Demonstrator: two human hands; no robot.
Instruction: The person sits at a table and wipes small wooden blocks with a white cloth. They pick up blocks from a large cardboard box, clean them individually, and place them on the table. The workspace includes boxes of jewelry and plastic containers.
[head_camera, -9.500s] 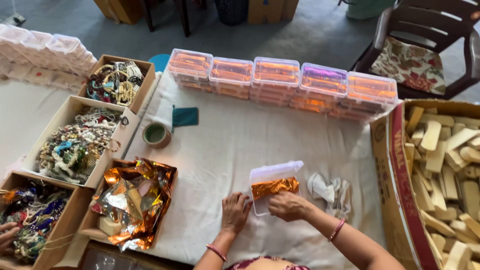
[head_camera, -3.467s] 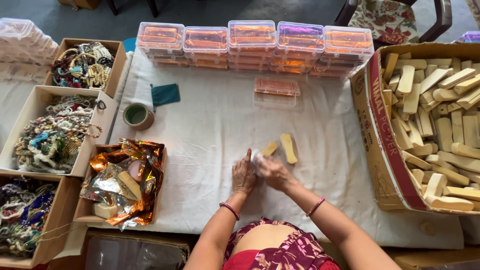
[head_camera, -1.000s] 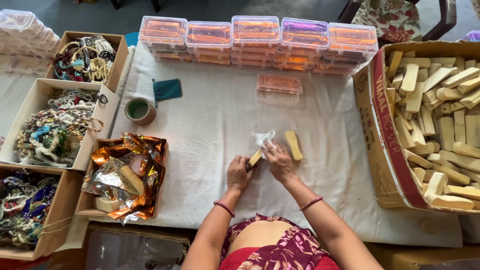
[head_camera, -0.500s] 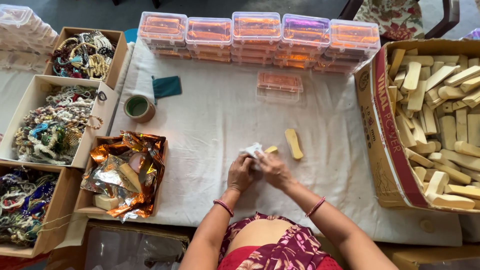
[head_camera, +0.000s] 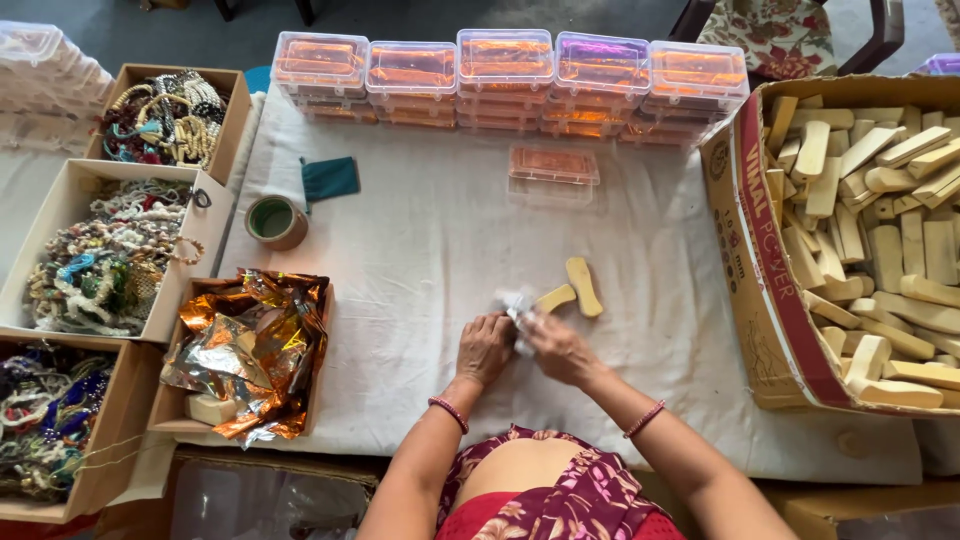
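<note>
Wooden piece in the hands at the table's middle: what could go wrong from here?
1. Both hands, left hand and right hand, pinch a thin clear wrapper around one wooden piece; the film could tear or slide off.
2. A second wooden piece lies loose right beside it; a stray knuckle might knock it away.
3. The single clear box sits beyond the hands, so a reach could brush it.

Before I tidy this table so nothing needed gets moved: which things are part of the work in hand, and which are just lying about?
In hand:
left hand
right hand
clear wrap
wooden pieces

Lying about:
tape roll
green cloth
bead boxes
foil box
lone clear case
</note>
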